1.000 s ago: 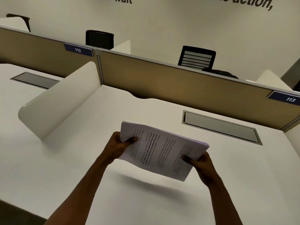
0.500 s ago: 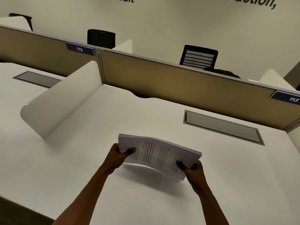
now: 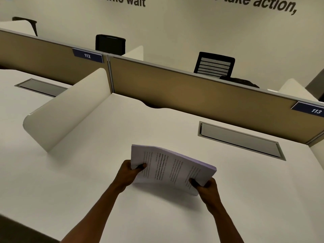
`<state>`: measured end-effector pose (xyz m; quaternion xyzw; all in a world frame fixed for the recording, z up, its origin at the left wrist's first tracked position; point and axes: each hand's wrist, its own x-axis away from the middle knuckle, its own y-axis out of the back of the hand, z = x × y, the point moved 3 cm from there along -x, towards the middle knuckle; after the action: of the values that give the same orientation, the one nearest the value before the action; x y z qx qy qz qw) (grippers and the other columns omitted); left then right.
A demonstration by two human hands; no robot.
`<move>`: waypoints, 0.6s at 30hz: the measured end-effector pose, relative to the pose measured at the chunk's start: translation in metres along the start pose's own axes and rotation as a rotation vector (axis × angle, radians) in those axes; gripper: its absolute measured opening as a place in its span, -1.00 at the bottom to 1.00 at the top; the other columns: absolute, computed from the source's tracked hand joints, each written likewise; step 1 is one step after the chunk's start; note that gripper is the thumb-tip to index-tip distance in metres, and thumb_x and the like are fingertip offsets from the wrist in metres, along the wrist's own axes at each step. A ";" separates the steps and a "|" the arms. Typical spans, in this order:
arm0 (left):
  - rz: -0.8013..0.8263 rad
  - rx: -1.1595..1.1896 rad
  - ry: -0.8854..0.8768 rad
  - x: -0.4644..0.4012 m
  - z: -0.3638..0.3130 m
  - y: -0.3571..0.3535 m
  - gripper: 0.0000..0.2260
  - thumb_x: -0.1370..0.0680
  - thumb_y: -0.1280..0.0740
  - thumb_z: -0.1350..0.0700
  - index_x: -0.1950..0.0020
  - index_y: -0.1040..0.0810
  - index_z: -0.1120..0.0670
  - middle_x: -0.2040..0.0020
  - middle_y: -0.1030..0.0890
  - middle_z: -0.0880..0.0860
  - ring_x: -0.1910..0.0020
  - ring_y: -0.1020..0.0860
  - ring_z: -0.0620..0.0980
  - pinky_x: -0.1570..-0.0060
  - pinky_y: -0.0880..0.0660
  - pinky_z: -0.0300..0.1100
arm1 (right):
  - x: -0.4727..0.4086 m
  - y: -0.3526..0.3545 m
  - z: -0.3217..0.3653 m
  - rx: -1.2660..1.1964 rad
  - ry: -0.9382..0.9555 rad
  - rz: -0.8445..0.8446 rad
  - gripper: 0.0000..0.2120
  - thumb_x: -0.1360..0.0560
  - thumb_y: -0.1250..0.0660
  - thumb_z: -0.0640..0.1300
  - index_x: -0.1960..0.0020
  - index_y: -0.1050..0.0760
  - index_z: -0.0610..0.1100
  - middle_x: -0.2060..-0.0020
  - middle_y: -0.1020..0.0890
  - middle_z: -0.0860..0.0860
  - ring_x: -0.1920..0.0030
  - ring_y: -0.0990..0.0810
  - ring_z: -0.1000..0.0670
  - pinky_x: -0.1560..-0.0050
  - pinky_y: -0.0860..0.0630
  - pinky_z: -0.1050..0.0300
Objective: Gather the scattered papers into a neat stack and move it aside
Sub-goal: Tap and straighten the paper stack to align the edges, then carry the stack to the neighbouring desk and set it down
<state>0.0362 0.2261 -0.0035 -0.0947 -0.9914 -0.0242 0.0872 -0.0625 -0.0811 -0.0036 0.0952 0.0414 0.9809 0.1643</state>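
A stack of printed papers (image 3: pixel 168 166) is held between both hands, low over the white desk (image 3: pixel 87 181), its near edge close to or touching the surface. My left hand (image 3: pixel 128 173) grips the stack's left end, thumb on top of the page. My right hand (image 3: pixel 206 187) grips the right near corner, thumb on top too. The sheets lie squared together and sag a little in the middle. No loose sheets show on the desk.
A white curved divider (image 3: pixel 68 109) stands at the desk's left. A tan partition (image 3: pixel 201 97) closes the back, with labels 112 and 113. A grey cable hatch (image 3: pixel 240 140) is set into the desk at the right. Black chairs stand beyond the partition.
Both hands have lowered the stack from the air toward the desk, and it has tipped flatter. Its shadow has shrunk beneath it.
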 end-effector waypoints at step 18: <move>-0.018 0.748 0.278 0.038 0.015 -0.063 -0.62 -0.58 -0.34 0.09 -0.39 -0.48 0.08 -0.28 -0.60 0.23 -0.29 -0.55 0.26 -0.27 -0.45 0.33 | 0.013 -0.062 0.023 -0.472 -0.116 0.085 -0.43 -0.45 -0.47 -0.28 -0.40 -0.41 -0.01 -0.23 -0.64 -0.06 -0.20 -0.64 -0.15 -0.02 -0.64 -0.12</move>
<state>-0.0149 0.1721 -0.0135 -0.0435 -0.9113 0.3253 0.2487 -0.0509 -0.0173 0.0145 0.1119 -0.2024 0.9624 0.1426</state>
